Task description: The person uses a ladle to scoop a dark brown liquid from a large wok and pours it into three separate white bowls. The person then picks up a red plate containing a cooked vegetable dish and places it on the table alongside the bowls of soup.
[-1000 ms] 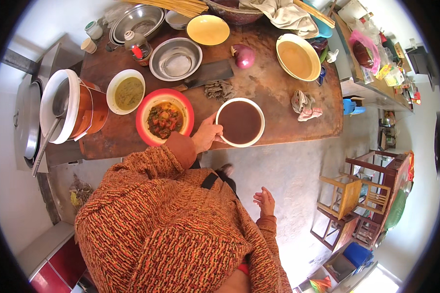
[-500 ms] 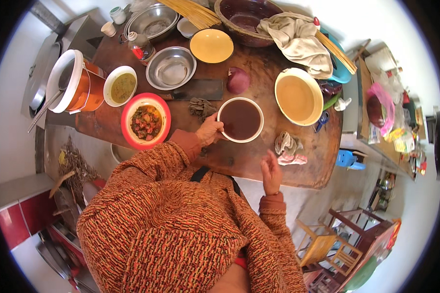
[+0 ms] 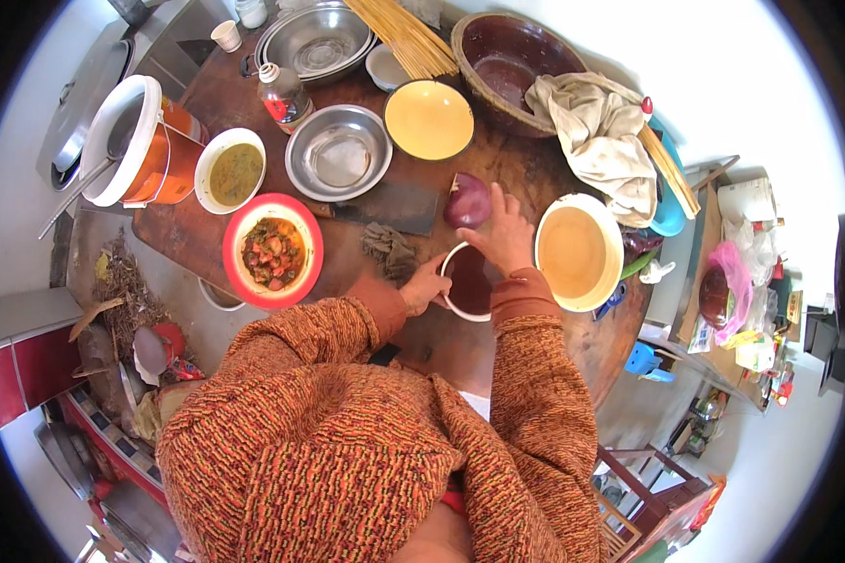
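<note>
My left hand (image 3: 426, 285) grips the left rim of a white bowl (image 3: 453, 305) of dark brown liquid, its fingers closed at the edge. Across the bowl's right side reaches my right hand (image 3: 504, 233), fingers apart, the sleeve hiding part of the bowl. Its thumb and fingertips are close to a round purple vegetable (image 3: 468, 201); whether they touch it I cannot tell. Right of that hand stands a cream bowl (image 3: 616, 246) of pale liquid. A crumpled dark cloth (image 3: 388, 251) lies by my left hand, below a wide-bladed cleaver (image 3: 394, 208).
On the left are a red-rimmed bowl of chopped food (image 3: 316, 246), a bowl of greenish soup (image 3: 205, 194) and an orange bucket (image 3: 169, 159). Farther back stand a steel basin (image 3: 294, 155), a yellow dish (image 3: 429, 111), a bottle (image 3: 284, 97), and a brown crock (image 3: 469, 61) with a draped cloth (image 3: 596, 131).
My right hand has moved from the table's near right side up and left, over the bowl toward the purple vegetable. My left hand keeps its hold. The view has shifted.
</note>
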